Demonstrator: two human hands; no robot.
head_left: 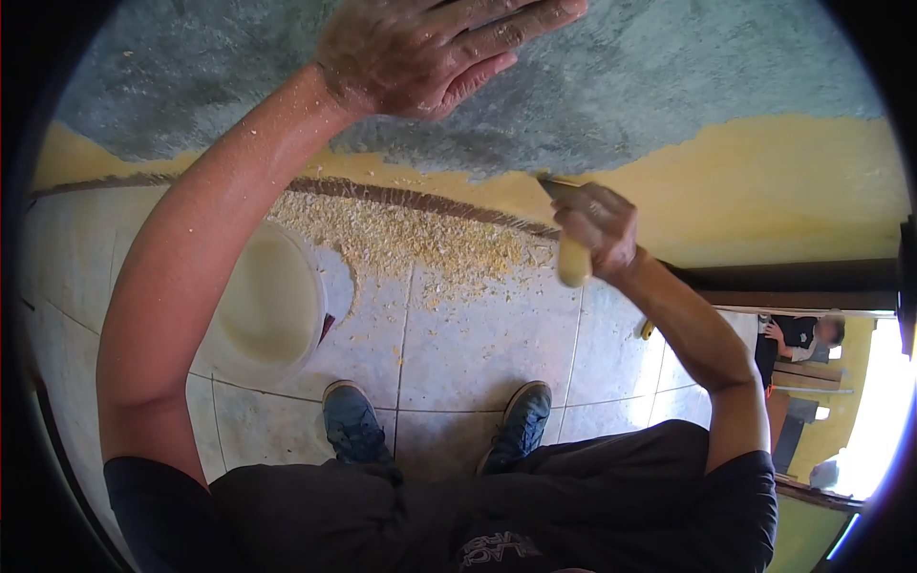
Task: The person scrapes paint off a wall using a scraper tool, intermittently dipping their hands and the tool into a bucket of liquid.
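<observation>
My right hand [600, 227] is wrapped round the pale yellow handle of a scraper [574, 262]. The scraper's dark blade touches the wall at the lower edge of the bare grey patch [688, 86], where yellow paint [764, 172] remains. My left hand [430, 53] lies against the grey part of the wall higher up, fingers stretched out and dusty, holding nothing. Beneath the wall, yellow and white paint flakes [430, 244] are heaped on the tiled floor.
A round bucket of cloudy liquid [267, 301] stands on the floor under my left forearm. My shoes [353, 420] are on the tiles [458, 349]. A dark door frame [793, 275] is at the right; beyond it, another person [800, 332] is visible near a bright opening.
</observation>
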